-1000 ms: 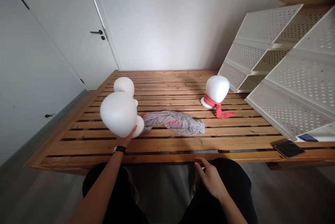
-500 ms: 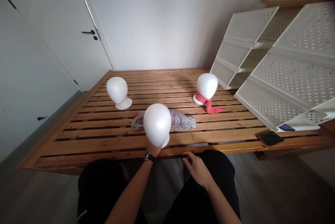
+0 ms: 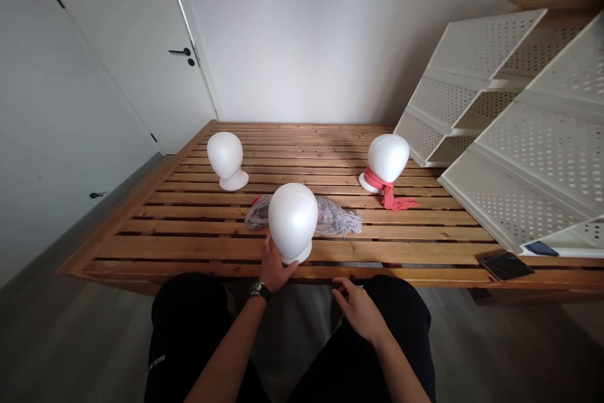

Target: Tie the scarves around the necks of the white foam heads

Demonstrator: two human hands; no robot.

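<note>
Left hand [image 3: 275,266] wrapped around neck and base of smooth white foam mannequin head [image 3: 292,219], fingers curled, thumb on left side of neck. Head upright, egg-shaped, matte; round flared base resting on near slats of slatted wooden platform [image 3: 189,227], near centre. Black-strapped wristwatch [image 3: 260,290] on left wrist.

Right hand [image 3: 358,309] empty, fingers loosely spread and half open, hovering above right knee just short of platform's near edge.

Crumpled grey knit scarf [image 3: 337,219] lying flat just behind held head, partly hidden by it; soft, wrinkled, with pinkish patch showing. Touching or not: cannot tell.

Second white foam mannequin head [image 3: 226,158] upright at far left, bare, on round base. Third white foam mannequin head [image 3: 387,160] upright at far right, red fabric scarf [image 3: 391,193] wound round neck, tail trailing onto slats toward right.

Platform: warm-toned pine planks, parallel gaps, visible grain. White perforated metal shelving units [image 3: 514,132] leaning tilted on right side, round hole pattern, angular trays. Flat dark rectangular phone [image 3: 506,264] on near right slat, glossy. White door with black lever handle [image 3: 180,51] at far left. Black trousers [image 3: 189,334] on both legs at bottom of view.
</note>
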